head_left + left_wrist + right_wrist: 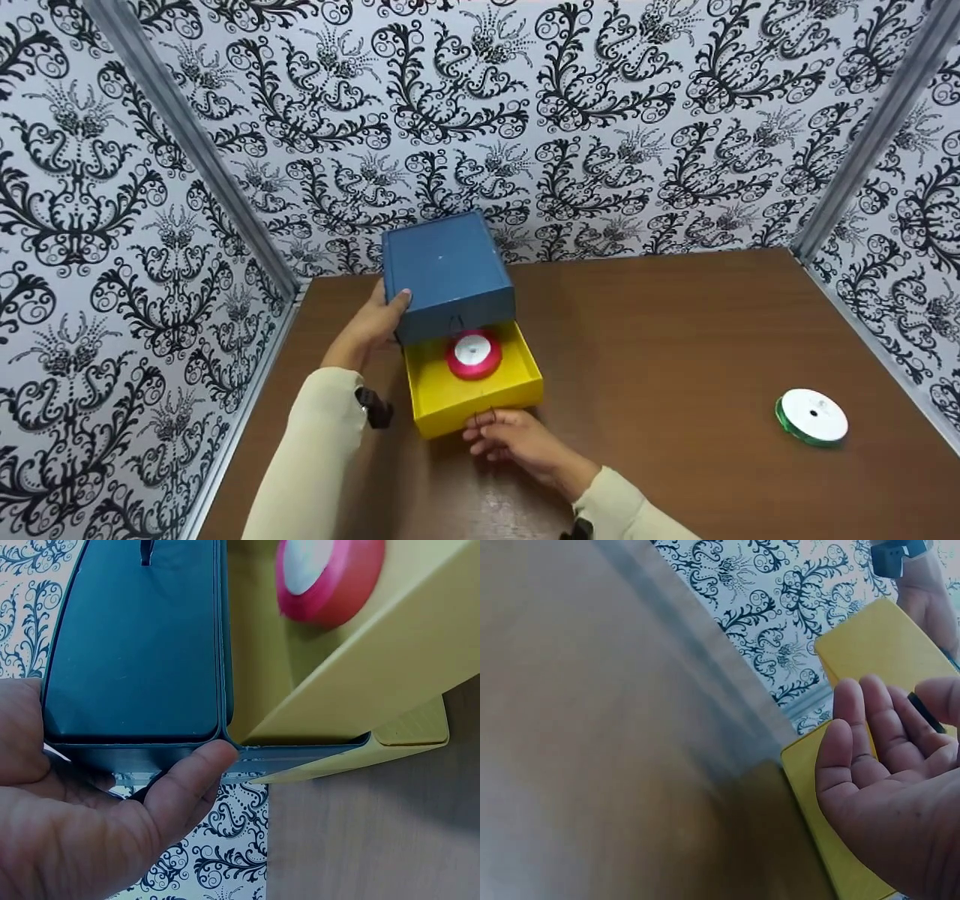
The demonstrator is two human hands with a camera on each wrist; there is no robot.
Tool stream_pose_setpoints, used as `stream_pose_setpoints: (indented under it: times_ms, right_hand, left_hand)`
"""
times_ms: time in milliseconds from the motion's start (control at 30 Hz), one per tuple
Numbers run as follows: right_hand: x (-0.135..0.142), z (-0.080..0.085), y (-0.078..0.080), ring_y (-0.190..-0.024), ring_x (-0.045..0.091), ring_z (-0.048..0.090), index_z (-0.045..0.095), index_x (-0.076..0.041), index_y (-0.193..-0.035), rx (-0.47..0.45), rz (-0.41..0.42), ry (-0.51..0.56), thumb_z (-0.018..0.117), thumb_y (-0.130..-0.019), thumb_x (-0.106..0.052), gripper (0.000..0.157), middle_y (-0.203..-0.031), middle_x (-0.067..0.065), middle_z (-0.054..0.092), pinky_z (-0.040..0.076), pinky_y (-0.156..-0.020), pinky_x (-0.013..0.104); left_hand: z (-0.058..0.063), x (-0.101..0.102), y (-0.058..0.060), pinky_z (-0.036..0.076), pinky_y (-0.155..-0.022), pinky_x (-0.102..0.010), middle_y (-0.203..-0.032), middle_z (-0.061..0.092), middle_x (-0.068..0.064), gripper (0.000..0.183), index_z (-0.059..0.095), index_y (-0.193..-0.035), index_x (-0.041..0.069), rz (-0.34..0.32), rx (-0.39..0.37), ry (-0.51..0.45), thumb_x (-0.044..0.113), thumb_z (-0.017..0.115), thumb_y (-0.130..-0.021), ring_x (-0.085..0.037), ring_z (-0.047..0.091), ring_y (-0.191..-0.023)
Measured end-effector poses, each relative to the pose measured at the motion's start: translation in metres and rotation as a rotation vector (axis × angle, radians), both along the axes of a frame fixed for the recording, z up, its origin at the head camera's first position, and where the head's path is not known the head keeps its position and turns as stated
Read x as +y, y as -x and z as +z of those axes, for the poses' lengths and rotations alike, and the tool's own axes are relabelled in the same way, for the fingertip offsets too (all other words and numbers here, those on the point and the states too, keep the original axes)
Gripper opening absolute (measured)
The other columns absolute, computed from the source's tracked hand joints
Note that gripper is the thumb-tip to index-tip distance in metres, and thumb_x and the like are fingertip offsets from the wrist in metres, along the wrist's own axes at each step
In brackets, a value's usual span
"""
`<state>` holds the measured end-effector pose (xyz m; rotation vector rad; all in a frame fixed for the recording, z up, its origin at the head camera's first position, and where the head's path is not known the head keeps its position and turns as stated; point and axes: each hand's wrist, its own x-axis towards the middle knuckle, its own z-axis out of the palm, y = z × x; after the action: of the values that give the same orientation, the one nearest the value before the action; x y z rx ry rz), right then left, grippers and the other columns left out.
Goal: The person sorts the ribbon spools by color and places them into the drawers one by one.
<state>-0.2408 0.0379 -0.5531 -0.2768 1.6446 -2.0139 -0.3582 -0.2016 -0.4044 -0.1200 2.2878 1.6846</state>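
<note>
A blue box (448,262) with two stacked drawers stands near the back wall. Its upper drawer has a blue front with a dark pull loop; the lower, yellow drawer (442,397) is pulled well out. Inside the yellow drawer lies a pink ribbon spool (474,355) with a white face. My left hand (379,319) grips the box's left side, thumb at the top edge and fingers along the side. At the yellow drawer's front, my right hand (517,442) pinches the dark pull loop (926,712) between thumb and finger, the other fingers loosely bent.
A green ribbon spool (813,416) with a white face lies on the brown table (660,337) at the right. Walls (570,135) papered in a black-and-white scroll pattern enclose the back and sides.
</note>
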Motion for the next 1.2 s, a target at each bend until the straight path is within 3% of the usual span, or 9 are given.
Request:
stream_pose_setpoints:
  times_ms: [400, 667, 867, 1067, 1200]
  right_hand:
    - [-0.014, 0.001, 0.050, -0.099, 0.025, 0.065, 0.063, 0.003, -0.125, -0.008, -0.001, 0.003, 0.051, -0.101, -0.011, 0.030, -0.119, 0.014, 0.066, 0.053, -0.086, 0.036]
    - [-0.029, 0.005, 0.085, -0.100, 0.025, 0.066, 0.062, 0.000, -0.126, -0.028, -0.066, -0.027, 0.049, -0.103, -0.014, 0.030, -0.123, 0.017, 0.064, 0.051, -0.091, 0.042]
    - [-0.034, 0.005, 0.094, -0.103, 0.031, 0.066, 0.062, -0.001, -0.124, -0.069, -0.131, -0.028, 0.048, -0.103, -0.015, 0.029, -0.120, 0.014, 0.064, 0.050, -0.092, 0.043]
    - [-0.030, 0.008, 0.096, -0.114, 0.040, 0.060, 0.058, -0.001, -0.129, -0.038, -0.075, -0.076, 0.049, -0.103, -0.020, 0.033, -0.125, 0.020, 0.061, 0.048, -0.096, 0.048]
    - [-0.023, 0.001, 0.097, -0.107, 0.037, 0.063, 0.058, 0.000, -0.129, -0.011, -0.097, -0.132, 0.051, -0.103, -0.022, 0.035, -0.121, 0.022, 0.062, 0.051, -0.091, 0.045]
  left_hand:
    - [0.000, -0.001, -0.002, 0.038, -0.103, -0.061, -0.158, 0.025, -0.022, 0.068, -0.001, -0.160, 0.032, 0.007, -0.028, -0.025, 0.039, 0.041, -0.107, -0.043, 0.045, -0.131]
    - [0.001, -0.001, -0.001, 0.040, -0.103, -0.059, -0.159, 0.023, -0.019, 0.069, -0.002, -0.160, 0.033, 0.024, -0.016, -0.048, 0.038, 0.042, -0.107, -0.040, 0.047, -0.129]
    - [-0.002, 0.000, 0.001, 0.038, -0.105, -0.059, -0.161, 0.018, -0.019, 0.071, -0.005, -0.160, 0.031, 0.006, -0.012, -0.031, 0.038, 0.042, -0.107, -0.042, 0.044, -0.132]
    - [-0.002, -0.002, 0.001, 0.031, -0.110, -0.058, -0.163, 0.010, -0.018, 0.073, -0.009, -0.160, 0.026, -0.028, 0.022, 0.028, 0.037, 0.041, -0.107, -0.043, 0.036, -0.138]
    - [-0.001, -0.003, 0.001, 0.031, -0.110, -0.059, -0.163, 0.011, -0.017, 0.073, -0.007, -0.160, 0.027, -0.025, 0.019, 0.018, 0.038, 0.041, -0.107, -0.042, 0.035, -0.139]
